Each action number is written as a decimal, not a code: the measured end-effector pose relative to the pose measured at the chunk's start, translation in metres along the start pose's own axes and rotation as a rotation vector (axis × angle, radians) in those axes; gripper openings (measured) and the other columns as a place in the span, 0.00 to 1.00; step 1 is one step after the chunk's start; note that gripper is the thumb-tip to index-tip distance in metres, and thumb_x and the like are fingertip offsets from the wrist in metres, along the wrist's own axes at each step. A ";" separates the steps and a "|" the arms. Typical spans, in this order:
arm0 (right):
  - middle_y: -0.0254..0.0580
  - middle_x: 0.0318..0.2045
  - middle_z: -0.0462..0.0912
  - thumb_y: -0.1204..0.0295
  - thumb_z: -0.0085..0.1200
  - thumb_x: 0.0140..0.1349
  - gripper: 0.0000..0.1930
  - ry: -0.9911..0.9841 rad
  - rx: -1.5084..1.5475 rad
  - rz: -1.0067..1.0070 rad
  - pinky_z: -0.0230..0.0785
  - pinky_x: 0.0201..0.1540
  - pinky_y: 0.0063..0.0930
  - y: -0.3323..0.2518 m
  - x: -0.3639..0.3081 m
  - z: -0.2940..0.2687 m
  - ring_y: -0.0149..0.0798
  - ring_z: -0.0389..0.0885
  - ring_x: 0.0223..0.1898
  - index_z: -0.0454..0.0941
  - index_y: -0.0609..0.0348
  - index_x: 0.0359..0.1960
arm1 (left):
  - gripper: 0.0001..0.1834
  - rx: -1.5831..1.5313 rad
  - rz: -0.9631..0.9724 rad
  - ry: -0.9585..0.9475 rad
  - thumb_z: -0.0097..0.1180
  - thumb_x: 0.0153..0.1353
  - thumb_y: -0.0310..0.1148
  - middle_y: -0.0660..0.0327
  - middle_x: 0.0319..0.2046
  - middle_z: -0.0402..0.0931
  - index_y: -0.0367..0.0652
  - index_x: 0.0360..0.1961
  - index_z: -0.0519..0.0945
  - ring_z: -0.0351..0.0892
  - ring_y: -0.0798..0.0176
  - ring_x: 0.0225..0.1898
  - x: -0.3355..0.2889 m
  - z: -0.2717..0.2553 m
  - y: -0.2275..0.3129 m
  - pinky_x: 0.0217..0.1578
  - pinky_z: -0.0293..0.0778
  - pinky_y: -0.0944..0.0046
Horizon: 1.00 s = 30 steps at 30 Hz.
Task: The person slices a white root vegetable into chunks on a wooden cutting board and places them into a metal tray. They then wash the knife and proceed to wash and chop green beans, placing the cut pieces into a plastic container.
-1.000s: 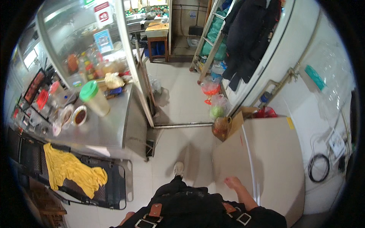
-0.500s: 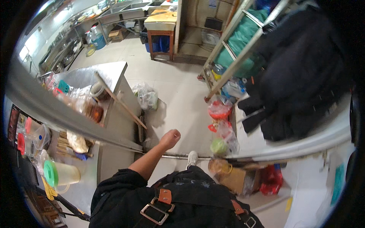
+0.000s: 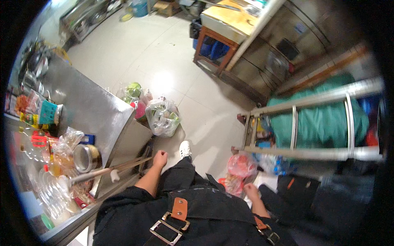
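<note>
My left hand (image 3: 161, 158) hangs low beside the counter corner, fingers curled in with nothing seen in them. Close to it are the ends of wooden sticks (image 3: 131, 164) leaning along the counter edge. My right hand (image 3: 250, 190) hangs at my other side, loosely closed, with nothing visible in it. Just past that hand, red plastic bags (image 3: 241, 166) lie on the floor. Ahead of my left hand, a clear plastic bag (image 3: 163, 117) of green vegetables sits on the floor by the counter. My white shoe (image 3: 185, 151) is stepping forward between the hands.
A steel counter (image 3: 88, 96) on the left carries jars, bottles, bags and clear plastic lids. On the right lies a metal ladder-like frame (image 3: 293, 127) before a green covered bundle (image 3: 322, 117). Ahead stands a wooden table (image 3: 227, 22) with a yellow board. Pale tiles (image 3: 131, 53) cover the floor.
I have moved forward past the door threshold and the view has turned left. The counter and bag of vegetables are nearer. My right hand has come into view; my left remains closed.
</note>
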State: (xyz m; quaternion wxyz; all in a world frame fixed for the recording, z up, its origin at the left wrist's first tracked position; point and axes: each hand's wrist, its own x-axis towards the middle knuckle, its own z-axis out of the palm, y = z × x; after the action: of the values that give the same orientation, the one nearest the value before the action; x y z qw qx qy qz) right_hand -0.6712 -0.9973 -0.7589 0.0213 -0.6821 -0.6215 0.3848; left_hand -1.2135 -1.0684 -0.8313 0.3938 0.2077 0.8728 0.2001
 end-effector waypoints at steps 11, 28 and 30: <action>0.49 0.34 0.82 0.64 0.55 0.56 0.12 -0.628 -0.332 -0.278 0.72 0.40 0.37 -0.335 0.377 0.024 0.47 0.81 0.38 0.79 0.58 0.37 | 0.21 -0.953 -0.617 0.116 0.54 0.60 0.41 0.58 0.41 0.79 0.41 0.51 0.76 0.76 0.60 0.40 0.213 -0.051 0.091 0.44 0.71 0.61; 0.49 0.42 0.80 0.69 0.66 0.44 0.35 -0.763 -0.306 -1.148 0.65 0.54 0.42 -0.576 0.525 0.433 0.51 0.76 0.47 0.66 0.60 0.57 | 0.21 -1.532 -0.380 0.190 0.47 0.62 0.24 0.58 0.48 0.77 0.39 0.57 0.70 0.75 0.66 0.48 0.461 -0.058 0.101 0.46 0.69 0.68; 0.50 0.38 0.80 0.69 0.65 0.47 0.30 -0.857 -0.417 -0.918 0.68 0.49 0.40 -0.587 0.533 0.471 0.48 0.78 0.42 0.69 0.61 0.54 | 0.20 -1.169 -0.401 0.095 0.47 0.60 0.23 0.59 0.47 0.78 0.41 0.55 0.73 0.75 0.67 0.47 0.463 -0.048 0.076 0.44 0.68 0.69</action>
State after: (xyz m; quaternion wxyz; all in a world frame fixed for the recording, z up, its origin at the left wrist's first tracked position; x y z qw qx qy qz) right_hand -1.4551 -0.6153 -1.0577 -0.1984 -0.1241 -0.8641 0.4455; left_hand -1.5141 -0.7726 -1.0429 0.4333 -0.2197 0.6572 0.5762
